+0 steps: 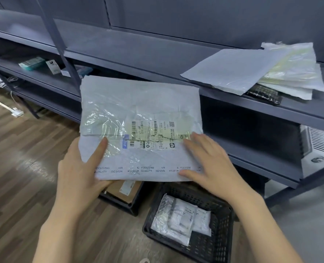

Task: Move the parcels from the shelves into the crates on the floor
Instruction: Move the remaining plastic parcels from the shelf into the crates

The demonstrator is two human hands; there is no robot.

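Currently a flat grey plastic mailer parcel [140, 128] is held in the air, long axis across, directly above the black plastic crates [221, 224] on the floor. It is gripped at the near-left corner by the left hand [81, 168], while the right hand [210, 164] is laid on it with straight fingers.

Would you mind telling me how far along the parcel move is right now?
Partly done. White parcels already lie in the right-hand crate. In hand: the left hand grips the grey parcel while the right hand rests on it. Left: the stack of mailers on the shelf.
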